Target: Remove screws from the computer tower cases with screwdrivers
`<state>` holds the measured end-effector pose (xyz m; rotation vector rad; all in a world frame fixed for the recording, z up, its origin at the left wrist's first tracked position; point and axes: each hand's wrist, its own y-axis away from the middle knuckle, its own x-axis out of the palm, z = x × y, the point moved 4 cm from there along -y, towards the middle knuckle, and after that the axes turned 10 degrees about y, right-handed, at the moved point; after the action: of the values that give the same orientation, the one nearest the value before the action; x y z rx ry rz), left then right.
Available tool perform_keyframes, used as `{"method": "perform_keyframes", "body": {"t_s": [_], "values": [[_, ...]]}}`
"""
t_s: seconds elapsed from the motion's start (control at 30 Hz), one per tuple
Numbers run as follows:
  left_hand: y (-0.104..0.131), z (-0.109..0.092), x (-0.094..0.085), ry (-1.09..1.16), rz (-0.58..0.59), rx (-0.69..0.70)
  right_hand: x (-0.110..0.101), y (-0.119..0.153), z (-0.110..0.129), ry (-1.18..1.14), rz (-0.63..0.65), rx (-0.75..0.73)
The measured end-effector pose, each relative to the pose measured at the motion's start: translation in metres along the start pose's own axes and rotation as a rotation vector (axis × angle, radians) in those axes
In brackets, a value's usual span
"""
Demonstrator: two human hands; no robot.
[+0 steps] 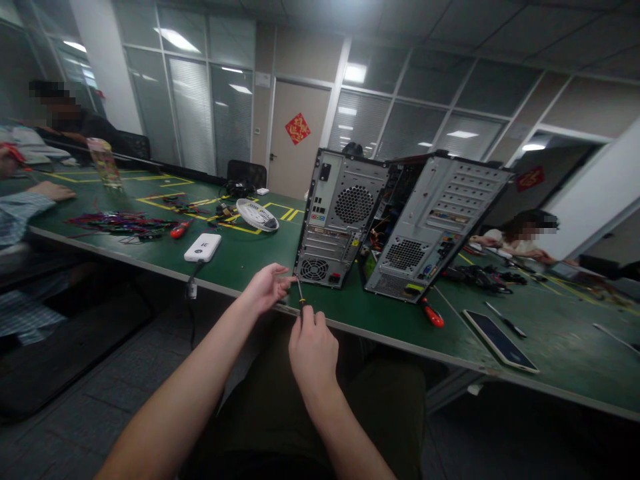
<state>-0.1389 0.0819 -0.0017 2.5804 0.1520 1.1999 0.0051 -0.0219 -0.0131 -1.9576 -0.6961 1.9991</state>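
Note:
My right hand (314, 343) is wrapped round the handle of a screwdriver (301, 293), whose shaft points up and away toward the lower left corner of a computer tower (334, 227). Beside its tip, my left hand (270, 288) is held with fingers apart and slightly curled, near the tower's bottom edge; no object shows in it. Whether the tip touches the case cannot be made out. A second tower (425, 233) stands tilted just to the right, its rear side facing me.
On the green table (240, 260) lie a white power bank (203, 247) with a cable, bundled wires (120, 223), a white racket-shaped item (257, 215), a red-handled tool (432, 313) and a phone (500, 340). People sit at the left and right.

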Motion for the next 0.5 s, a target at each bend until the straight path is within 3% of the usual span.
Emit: {"method": "perform_keyframes", "body": {"t_s": [0.27, 0.4, 0.5], "values": [[-0.022, -0.021, -0.005, -0.745, -0.068, 0.607, -0.004, -0.002, 0.000, -0.006, 0.015, 0.035], [-0.044, -0.033, 0.001, -0.870, -0.006, 0.711, -0.005, -0.004, -0.001, -0.029, 0.016, 0.037], [-0.064, -0.033, 0.003, -0.752, 0.008, 0.598, -0.006, -0.005, 0.000, -0.097, -0.003, 0.032]]}}
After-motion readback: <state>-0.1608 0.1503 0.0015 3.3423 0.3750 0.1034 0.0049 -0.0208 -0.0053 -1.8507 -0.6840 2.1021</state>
